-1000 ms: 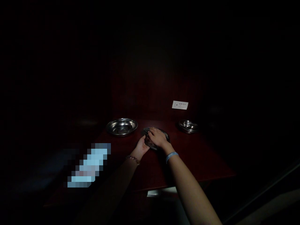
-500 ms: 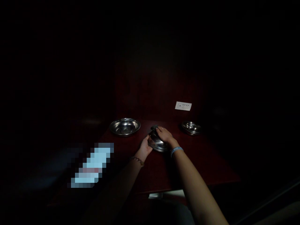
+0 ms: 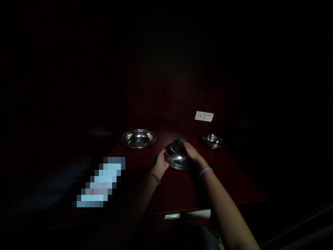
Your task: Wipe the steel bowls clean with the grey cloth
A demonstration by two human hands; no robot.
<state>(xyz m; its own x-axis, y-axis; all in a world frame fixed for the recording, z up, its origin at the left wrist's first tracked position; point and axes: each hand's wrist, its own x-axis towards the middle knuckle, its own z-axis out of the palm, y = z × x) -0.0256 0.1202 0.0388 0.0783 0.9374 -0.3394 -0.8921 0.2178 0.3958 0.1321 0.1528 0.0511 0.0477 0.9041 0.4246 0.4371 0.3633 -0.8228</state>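
The red table (image 3: 171, 194) is under all the fingers. A dish (image 3: 138, 139) sits past the left hand's (image 3: 161, 163) fingers. Between both hands' fingers is the bowl (image 3: 179, 158), outside facing up; the left ones curl partway around its edge. The right hand's (image 3: 192, 152) bent fingers hold a grey cloth (image 3: 179, 141) against it.

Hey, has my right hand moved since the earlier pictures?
Yes. Judged against the wall socket, your right hand has shifted to the right, and is now nearer to straight below the socket.
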